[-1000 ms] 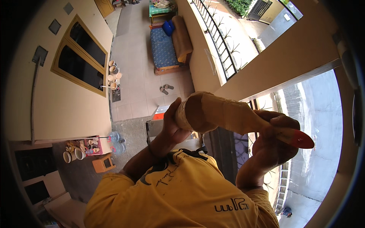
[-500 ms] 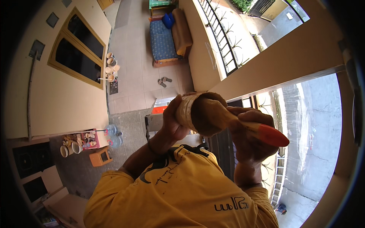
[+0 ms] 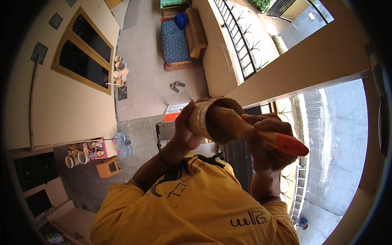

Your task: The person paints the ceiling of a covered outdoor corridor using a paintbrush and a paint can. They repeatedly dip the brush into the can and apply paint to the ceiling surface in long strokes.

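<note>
Brushing inside small tan cup, gripped close before chest by left hand, right hand clamping red-tipped brush; next likely needing slow cup rotation.

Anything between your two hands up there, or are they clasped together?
Head view: they are apart. Between the left hand and the right hand sits the wide brown head of the brush; its red-tipped handle runs through the right hand.
</note>
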A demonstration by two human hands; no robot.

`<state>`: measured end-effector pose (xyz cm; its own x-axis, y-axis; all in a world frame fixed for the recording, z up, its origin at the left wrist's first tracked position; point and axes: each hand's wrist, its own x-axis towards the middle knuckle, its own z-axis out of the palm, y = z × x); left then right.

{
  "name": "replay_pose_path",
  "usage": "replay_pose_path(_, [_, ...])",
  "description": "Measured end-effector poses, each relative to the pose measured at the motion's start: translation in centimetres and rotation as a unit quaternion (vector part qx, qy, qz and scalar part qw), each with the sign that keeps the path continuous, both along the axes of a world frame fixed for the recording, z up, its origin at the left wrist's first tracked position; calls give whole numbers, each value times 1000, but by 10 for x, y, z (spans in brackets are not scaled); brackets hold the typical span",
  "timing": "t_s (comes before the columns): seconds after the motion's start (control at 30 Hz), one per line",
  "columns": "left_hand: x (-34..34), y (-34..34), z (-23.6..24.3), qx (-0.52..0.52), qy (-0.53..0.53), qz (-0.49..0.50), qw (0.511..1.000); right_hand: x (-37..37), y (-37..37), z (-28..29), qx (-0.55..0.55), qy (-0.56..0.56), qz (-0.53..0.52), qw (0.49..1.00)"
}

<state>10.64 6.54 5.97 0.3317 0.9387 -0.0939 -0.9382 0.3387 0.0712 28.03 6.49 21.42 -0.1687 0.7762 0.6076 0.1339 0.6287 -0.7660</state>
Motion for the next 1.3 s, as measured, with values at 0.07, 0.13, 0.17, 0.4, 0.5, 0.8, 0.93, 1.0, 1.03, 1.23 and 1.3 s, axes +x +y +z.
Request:
replay_pose_path(0.07, [0, 0, 0, 3, 6, 2, 1000, -1, 1, -2, -7, -7, -6, 1000])
replay_pose_path(0.13, [-1, 0, 2, 16, -17, 0, 1000, -2, 3, -7, -4, -11, -8, 1000])
replay_pose_path(0.17, [-2, 0, 2, 23, -30, 0, 999, -3, 3, -11, 3, -13, -6, 1000])
replay_pose_path(0.4, [-1, 1, 1, 25, -42, -3, 999, -2, 8, -13, 5, -44, 4, 999])
replay_pose_path(0.5, [-1, 1, 1, 21, -17, -4, 1000, -2, 7, -14, -3, -53, 0, 999])
replay_pose_path(0.8, [1, 1, -3, -15, 9, -1, 1000, 6, -3, 4, -40, 99, -103, 989])
replay_pose_path(0.93, [1, 5, -3, 4, -30, 3, 1000, 19, 2, 0, -67, 192, -105, 974])
replay_pose_path(1.0, [2, 6, -4, 12, -40, 8, 999, 23, 6, -2, -71, 225, -86, 968])
replay_pose_path(1.03, [3, 5, -3, 10, -36, 10, 999, 26, 6, -3, -72, 229, -79, 968])
replay_pose_path(1.23, [2, 2, -5, 51, 70, -2, 996, 24, -3, -17, -125, 241, -111, 956])
replay_pose_path(1.3, [3, 7, -11, -40, 40, -24, 998, 20, 0, -26, -138, 289, -128, 939])
